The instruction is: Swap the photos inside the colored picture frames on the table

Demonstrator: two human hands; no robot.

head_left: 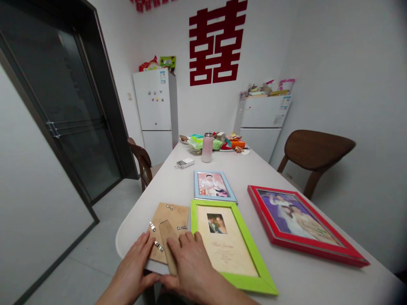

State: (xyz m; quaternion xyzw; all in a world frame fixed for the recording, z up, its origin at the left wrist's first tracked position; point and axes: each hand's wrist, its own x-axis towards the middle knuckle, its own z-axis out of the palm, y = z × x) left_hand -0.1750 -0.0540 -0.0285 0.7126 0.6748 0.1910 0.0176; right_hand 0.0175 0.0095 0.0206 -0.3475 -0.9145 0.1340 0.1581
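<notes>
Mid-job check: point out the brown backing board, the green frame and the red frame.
Brown backing board (177,217): head view, bare surface between its top and right-hand clips.
Green frame (249,241): head view, its right-hand border.
Red frame (305,245): head view, its near border.

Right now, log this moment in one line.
left hand: at board edge | right hand: over stand | board: clips showing | green frame: right of board | blue frame: beyond green | red frame: right of green
</notes>
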